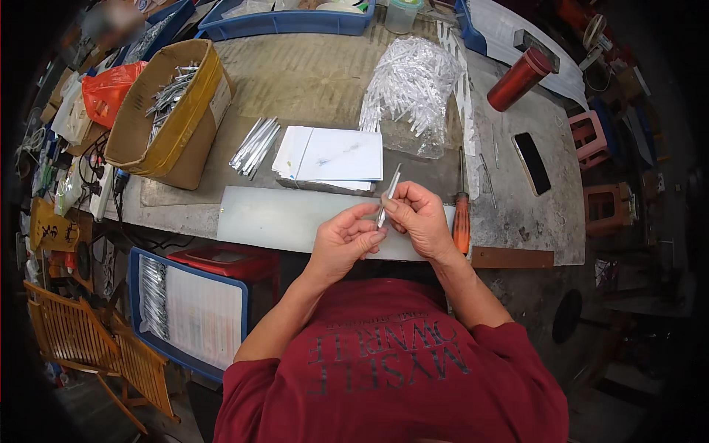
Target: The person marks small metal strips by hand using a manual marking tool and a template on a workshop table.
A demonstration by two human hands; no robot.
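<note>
Over the front edge of the table, my right hand (419,221) pinches a thin, silvery metal rod (394,183) between thumb and fingers. It stands tilted, its top leaning slightly right. My left hand (341,240) closes thumb and fingers at the rod's lower end. A whitish part shows low on the rod, but I cannot tell whether it is a second piece. Beyond my hands lies a stack of white paper (332,153). To its left rests a bundle of similar silvery rods (255,146). A pale flat plate (284,221) lies along the table edge beneath my hands.
A cardboard box (196,129) of metal pieces stands at left. A clear bag (413,85) of small clear-white pieces lies behind the paper. Right are an orange-handled screwdriver (461,221), a phone (532,164) and a red cylinder (519,80). A blue tray (244,295) sits lower left.
</note>
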